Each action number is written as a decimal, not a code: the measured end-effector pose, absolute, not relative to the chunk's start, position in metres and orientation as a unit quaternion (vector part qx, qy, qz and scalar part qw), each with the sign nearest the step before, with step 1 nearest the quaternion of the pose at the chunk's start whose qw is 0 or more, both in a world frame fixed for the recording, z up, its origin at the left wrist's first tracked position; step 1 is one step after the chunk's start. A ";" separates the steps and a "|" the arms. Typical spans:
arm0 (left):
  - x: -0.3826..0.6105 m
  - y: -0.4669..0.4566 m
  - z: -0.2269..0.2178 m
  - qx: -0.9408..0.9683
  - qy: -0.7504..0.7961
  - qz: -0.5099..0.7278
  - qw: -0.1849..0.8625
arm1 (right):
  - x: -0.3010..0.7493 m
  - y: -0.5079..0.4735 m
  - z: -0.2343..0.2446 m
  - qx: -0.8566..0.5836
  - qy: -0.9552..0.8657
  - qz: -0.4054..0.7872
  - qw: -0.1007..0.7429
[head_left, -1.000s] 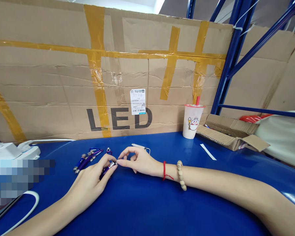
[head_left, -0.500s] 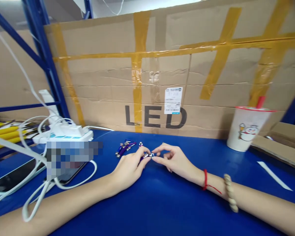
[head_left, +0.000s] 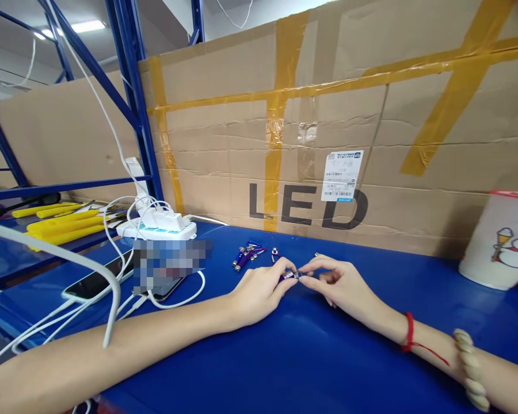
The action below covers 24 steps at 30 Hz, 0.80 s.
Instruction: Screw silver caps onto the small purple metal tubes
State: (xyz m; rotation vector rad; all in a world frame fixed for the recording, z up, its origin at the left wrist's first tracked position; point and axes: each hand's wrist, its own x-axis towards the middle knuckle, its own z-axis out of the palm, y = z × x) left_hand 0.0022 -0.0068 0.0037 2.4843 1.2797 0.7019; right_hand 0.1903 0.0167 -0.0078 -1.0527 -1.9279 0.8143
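My left hand (head_left: 259, 290) rests on the blue table (head_left: 293, 356) with its fingers closed round a small purple keychain flashlight (head_left: 287, 276). My right hand (head_left: 342, 284) meets it from the right and pinches the flashlight's silver tip between thumb and forefinger. The right wrist wears a red string and a bead bracelet (head_left: 468, 368). A small heap of similar purple and blue flashlights (head_left: 246, 255) lies just behind the left hand.
A taped cardboard sheet marked LED (head_left: 306, 149) stands along the back. A white power strip (head_left: 157, 227) with chargers and cables, and a phone (head_left: 95, 282), lie at the left. Yellow tools (head_left: 60, 221) rest on a blue shelf. A drink cup (head_left: 501, 238) stands at the right.
The view has swung left, so the hands now sit right of centre and the cup is at the frame's edge. Both hands keep the same pinch on the flashlight.
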 end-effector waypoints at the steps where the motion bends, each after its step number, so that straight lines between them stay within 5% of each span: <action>1: 0.002 -0.007 0.004 0.854 0.442 0.241 0.131 | 0.190 0.017 -0.008 -0.415 -0.759 0.320 0.386; 24: 0.004 -0.004 0.003 0.852 0.451 0.235 0.122 | 0.194 0.019 -0.011 -0.404 -0.763 0.316 0.394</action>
